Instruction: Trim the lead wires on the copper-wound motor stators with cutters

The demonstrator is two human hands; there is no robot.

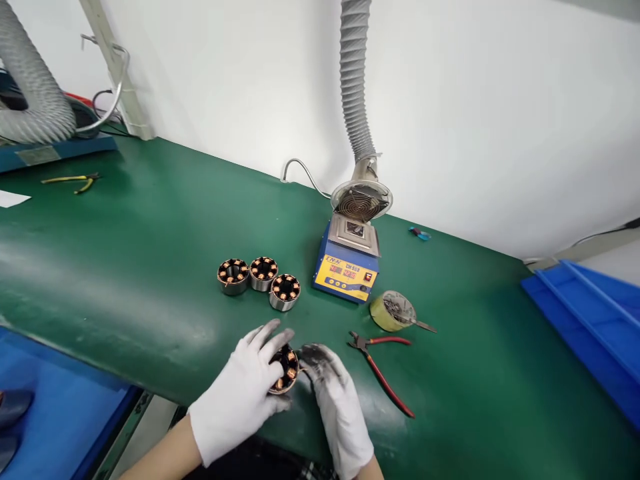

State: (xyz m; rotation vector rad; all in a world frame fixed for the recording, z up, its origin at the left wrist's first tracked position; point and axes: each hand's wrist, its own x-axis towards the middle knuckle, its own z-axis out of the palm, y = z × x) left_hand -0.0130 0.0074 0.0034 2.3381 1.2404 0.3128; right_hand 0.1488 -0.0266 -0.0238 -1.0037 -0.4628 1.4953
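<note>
Grip: left hand (245, 387), gloved, fingers partly closed, holds one stator (291, 375) by its rim.
Wire (303, 371): right hand (334, 397), gloved, fingers bent together beside it; whether they pinch it cannot be told.
Stator position: near bench edge, between both hands.
Bench (175, 213): green; three stators (284, 304) beyond left hand; red pliers (383, 380) lie opened, right of right hand; tub (383, 319) just beside blue unit (345, 279).
Wall (500, 133): white; hose (355, 73) hangs before it.
Pose: left hand back-up, from lower left; right hand points forward, angled left.
</note>
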